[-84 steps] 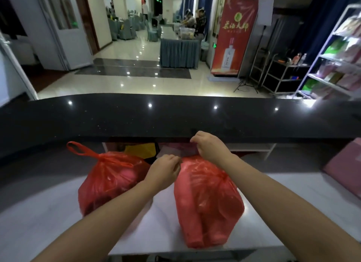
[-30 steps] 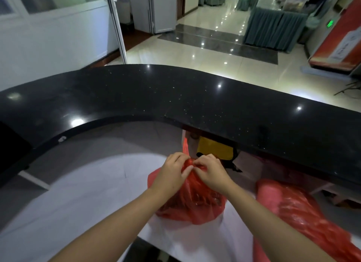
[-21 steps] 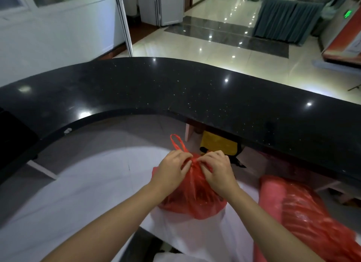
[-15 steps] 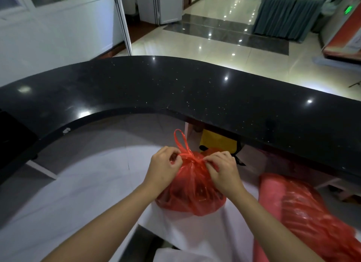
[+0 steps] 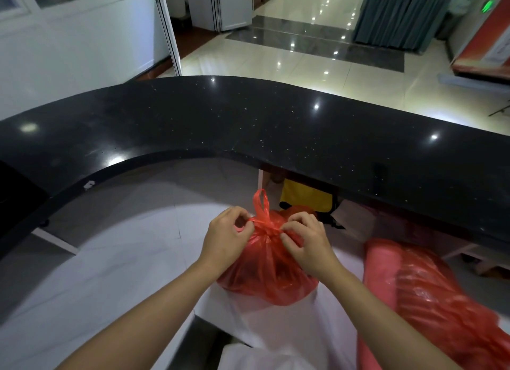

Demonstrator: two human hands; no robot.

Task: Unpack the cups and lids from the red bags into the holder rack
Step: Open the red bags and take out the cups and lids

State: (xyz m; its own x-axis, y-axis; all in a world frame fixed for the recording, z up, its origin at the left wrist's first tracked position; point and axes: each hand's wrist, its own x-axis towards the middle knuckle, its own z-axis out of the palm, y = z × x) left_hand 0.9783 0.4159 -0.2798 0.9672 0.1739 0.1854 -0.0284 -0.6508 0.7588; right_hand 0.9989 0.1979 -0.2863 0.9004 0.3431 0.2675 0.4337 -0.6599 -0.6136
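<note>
Knotted translucent red bag [image 5: 266,270], crinkled, both hands [image 5: 225,238] [image 5: 309,245] pinching its knot

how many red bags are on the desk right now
2: a knotted red bag at centre, pinched by the left hand and right hand; a longer red bag at right, partly cut off.

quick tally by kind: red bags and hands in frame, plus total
Red bags: 2 — knotted bag on the white desk, long bag to its right.
Hands: 2 — left hand and right hand, each pinching the knot.
Total: 4
</note>
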